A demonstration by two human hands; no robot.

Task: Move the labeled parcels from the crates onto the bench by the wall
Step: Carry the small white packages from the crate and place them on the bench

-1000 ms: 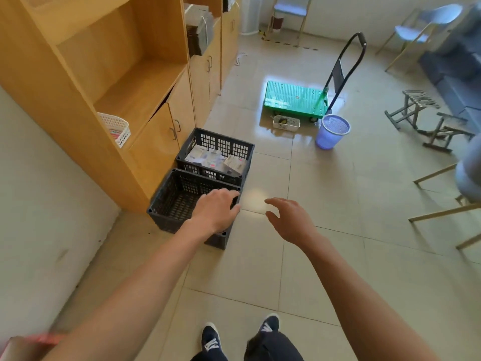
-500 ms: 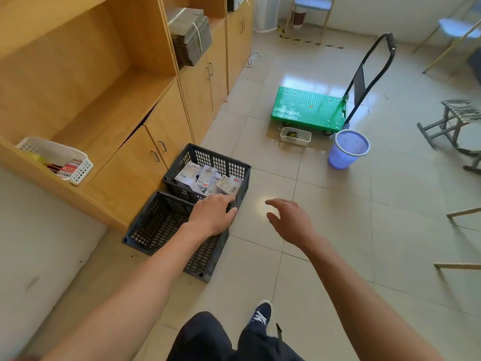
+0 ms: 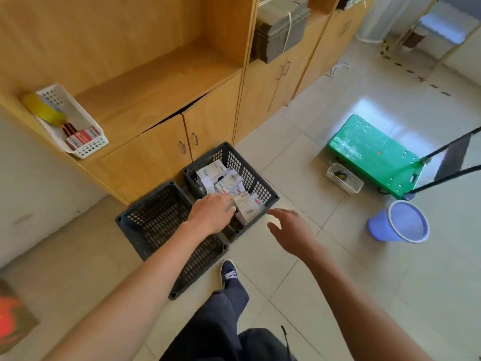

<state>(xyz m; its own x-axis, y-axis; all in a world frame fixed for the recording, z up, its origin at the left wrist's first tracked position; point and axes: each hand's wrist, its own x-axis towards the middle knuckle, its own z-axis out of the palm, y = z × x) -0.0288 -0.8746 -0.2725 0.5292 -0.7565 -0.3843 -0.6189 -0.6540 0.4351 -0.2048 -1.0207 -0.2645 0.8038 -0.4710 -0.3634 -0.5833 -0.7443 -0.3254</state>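
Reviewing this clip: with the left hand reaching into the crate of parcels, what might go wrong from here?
The parcels lie loosely heaped, so the left hand may take several and drop one. The empty crate sits beside the shoe, a likely trip hazard when turning away. The right hand hangs clear, so a one-handed lift may slip.

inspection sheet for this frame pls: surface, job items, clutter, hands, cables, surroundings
Surface: pale tiled floor, glossy, with glare near the cart.
Job's things: far dark slatted plastic crate holds white labeled parcels; near dark slatted plastic crate looks empty.
Clutter: green flat platform cart, small white mesh basket, lilac plastic bin.
Hands: left hand reaches into the far crate among the parcels, grip hidden; right hand hovers open over the floor, fingers spread.
Cables: nothing seen.
Surroundings: wooden cabinet with a white shelf tray.
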